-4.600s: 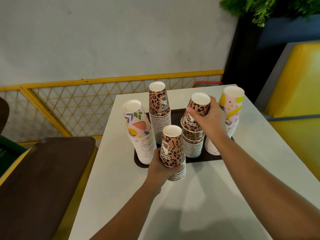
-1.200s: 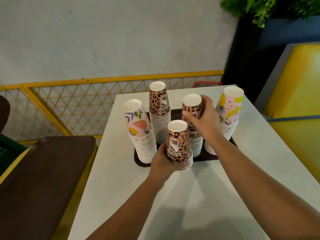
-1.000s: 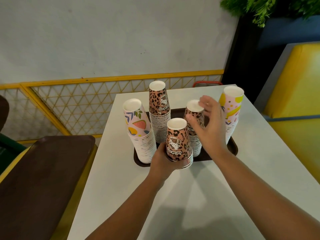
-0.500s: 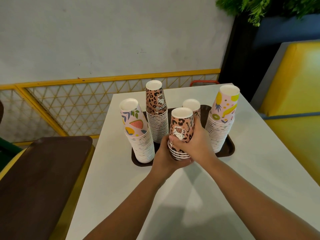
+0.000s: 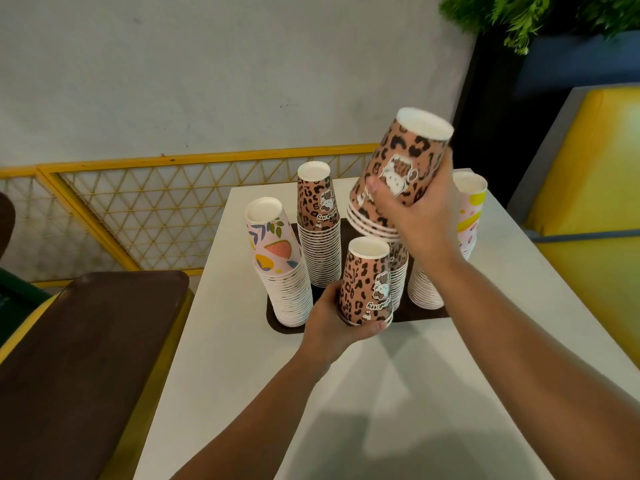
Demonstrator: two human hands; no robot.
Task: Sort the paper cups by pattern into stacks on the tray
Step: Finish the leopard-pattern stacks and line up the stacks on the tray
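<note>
A dark brown tray [image 5: 277,318] lies on the white table [image 5: 398,393] and carries upside-down cup stacks. A fruit-pattern stack [image 5: 278,261] stands at its left, a tall leopard stack [image 5: 318,223] behind, a short leopard stack [image 5: 398,268] in the middle, and a yellow-and-pink stack [image 5: 467,216] at the right. My left hand [image 5: 332,323] grips a small leopard stack [image 5: 365,282] at the tray's front edge. My right hand [image 5: 419,213] holds a few nested leopard cups [image 5: 401,168] lifted and tilted above the middle stack.
A second brown tray [image 5: 86,358] rests on a yellow seat to the left. A yellow mesh railing [image 5: 156,202] runs behind the table. A yellow bench [image 5: 588,202] sits to the right and a plant [image 5: 519,15] hangs at the top right.
My right hand let go of the middle stack, gripped the cups held by my left hand and lifted the upper ones off. My left hand keeps the lower cups.
</note>
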